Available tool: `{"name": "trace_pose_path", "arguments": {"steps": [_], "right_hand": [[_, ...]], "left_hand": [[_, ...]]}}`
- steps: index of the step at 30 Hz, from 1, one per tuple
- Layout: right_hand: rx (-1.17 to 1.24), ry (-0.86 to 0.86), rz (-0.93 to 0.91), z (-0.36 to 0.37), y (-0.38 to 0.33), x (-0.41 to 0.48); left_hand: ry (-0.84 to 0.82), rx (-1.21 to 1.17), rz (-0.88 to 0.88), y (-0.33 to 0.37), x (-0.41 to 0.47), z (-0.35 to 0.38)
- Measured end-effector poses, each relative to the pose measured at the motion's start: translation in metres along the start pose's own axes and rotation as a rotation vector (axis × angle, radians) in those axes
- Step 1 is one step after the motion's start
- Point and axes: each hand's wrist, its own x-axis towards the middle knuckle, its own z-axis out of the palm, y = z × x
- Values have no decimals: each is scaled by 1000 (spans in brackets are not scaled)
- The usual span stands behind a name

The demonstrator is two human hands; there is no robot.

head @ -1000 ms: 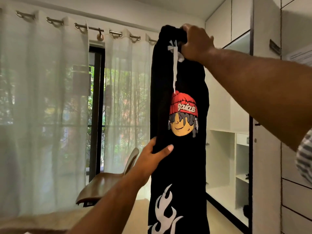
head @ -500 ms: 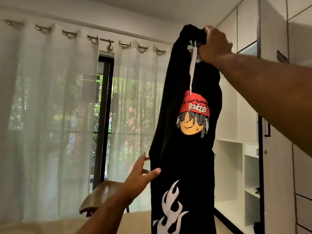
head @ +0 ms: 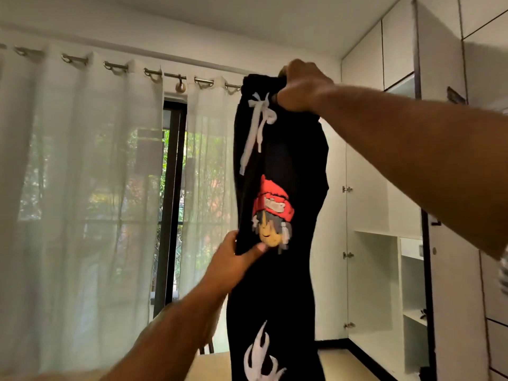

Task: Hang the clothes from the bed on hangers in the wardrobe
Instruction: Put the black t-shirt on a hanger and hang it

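While the right hand (head: 302, 86) is gripping the bunched waistband of the black trousers (head: 288, 149) up high, fingers curled around the cloth, the left hand (head: 233, 265) is pinching the garment's left edge lower down, its thumb lying across the front at the lower edge of the cartoon face print (head: 272, 213). The trousers are hanging straight down between the 2 hands, with a white drawstring (head: 258, 125) dangling from the waist and a white flame print (head: 261, 358) near the bottom. Sheer curtains (head: 82, 188) are hanging far left, and the open wardrobe (head: 371, 284) is standing to the right.
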Motion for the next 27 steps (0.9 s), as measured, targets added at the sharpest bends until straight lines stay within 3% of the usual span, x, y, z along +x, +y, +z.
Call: {"name": "trace_pose_path", "arguments": {"steps": [3, 6, 8, 13, 17, 20, 21, 25, 27], "right_hand": [[-58, -95, 47, -9, 1, 5], [-85, -78, 67, -9, 14, 10], [-67, -87, 88, -8, 19, 10], [32, -72, 74, -16, 9, 8], [92, 10, -20, -20, -7, 5], [128, 62, -129, -17, -16, 4], [139, 76, -158, -15, -19, 4], [135, 140, -219, -11, -21, 6], [116, 151, -201, -14, -12, 8]], "left_hand": [[-111, -337, -125, 9, 1, -25], [-62, -499, -133, 25, 1, -56], [-43, -456, -143, 35, 2, -77], [-59, -30, -99, 41, -3, -105], [-329, -492, -379, 24, -16, -105], [-615, -623, -368, 27, -34, -78], [-624, -627, -332, 30, -36, -64], [-295, -792, -119, 56, -33, -23], [-100, -865, -114, 60, -21, -25]]}}
